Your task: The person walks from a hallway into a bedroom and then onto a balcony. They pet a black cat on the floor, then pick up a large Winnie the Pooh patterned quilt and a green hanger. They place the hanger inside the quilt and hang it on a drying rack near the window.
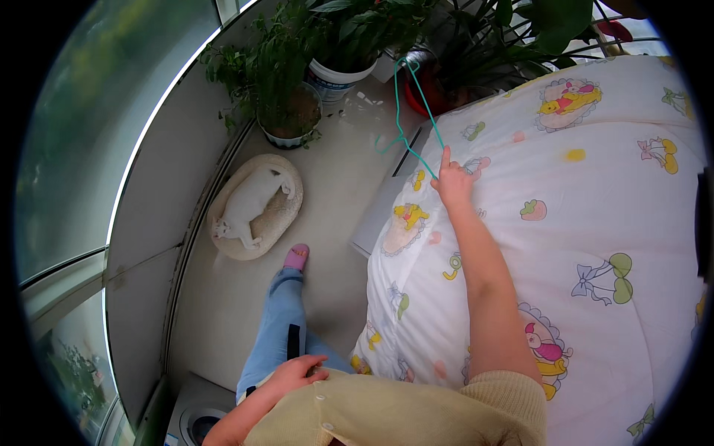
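My right hand reaches forward over a white quilt printed with cartoon bears, cherries and strawberries. In its fingers is one end of a green wire clothes hanger, the index finger stretched along the wire. The hanger's hook points left, over the floor, and its far end reaches towards the potted plants. My left hand lies against my waist, at the hem of a yellow knit top. Its fingers are slightly bent and apart, and nothing shows in them.
A white cat lies in an oval pet bed on the floor, by my pink slipper. Beyond stand a white bucket planter, a smaller pot and a red pot. Windows line the left; a front-loading washing machine is lower left.
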{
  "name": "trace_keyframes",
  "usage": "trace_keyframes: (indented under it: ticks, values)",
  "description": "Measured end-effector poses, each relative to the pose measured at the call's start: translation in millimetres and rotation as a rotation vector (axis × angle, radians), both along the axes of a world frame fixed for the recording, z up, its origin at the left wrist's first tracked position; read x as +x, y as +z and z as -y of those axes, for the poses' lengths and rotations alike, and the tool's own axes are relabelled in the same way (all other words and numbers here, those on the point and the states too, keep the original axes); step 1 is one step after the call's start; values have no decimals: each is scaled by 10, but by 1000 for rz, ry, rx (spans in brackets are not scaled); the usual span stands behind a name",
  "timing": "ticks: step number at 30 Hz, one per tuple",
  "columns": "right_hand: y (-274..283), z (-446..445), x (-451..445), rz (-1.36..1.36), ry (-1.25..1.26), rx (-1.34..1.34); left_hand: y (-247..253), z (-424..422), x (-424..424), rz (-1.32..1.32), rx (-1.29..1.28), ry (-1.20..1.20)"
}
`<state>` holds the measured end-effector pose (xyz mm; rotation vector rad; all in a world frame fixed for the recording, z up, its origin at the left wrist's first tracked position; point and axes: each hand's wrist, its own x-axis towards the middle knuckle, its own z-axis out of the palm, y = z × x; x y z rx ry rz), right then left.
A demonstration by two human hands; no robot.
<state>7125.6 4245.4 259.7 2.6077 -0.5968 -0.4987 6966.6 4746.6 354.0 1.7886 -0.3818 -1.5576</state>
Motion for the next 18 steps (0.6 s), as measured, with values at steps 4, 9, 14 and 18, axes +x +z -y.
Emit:
trace_keyframes:
  ticks: [4, 9, 14, 18]
  values:
    - [-525, 258, 150, -174, -142, 52, -230, -158, 4, -45, -50, 12]
    - [-653, 133, 153, -148, -192, 32, -364, -319, 41, -127, -92, 101]
    - [-576, 118, 294, -44, -248, 44, -414, -387, 140, -188, -102, 172]
    - [-538, 98, 355, -344, -92, 26, -408, -391, 325, -244, -90, 210]
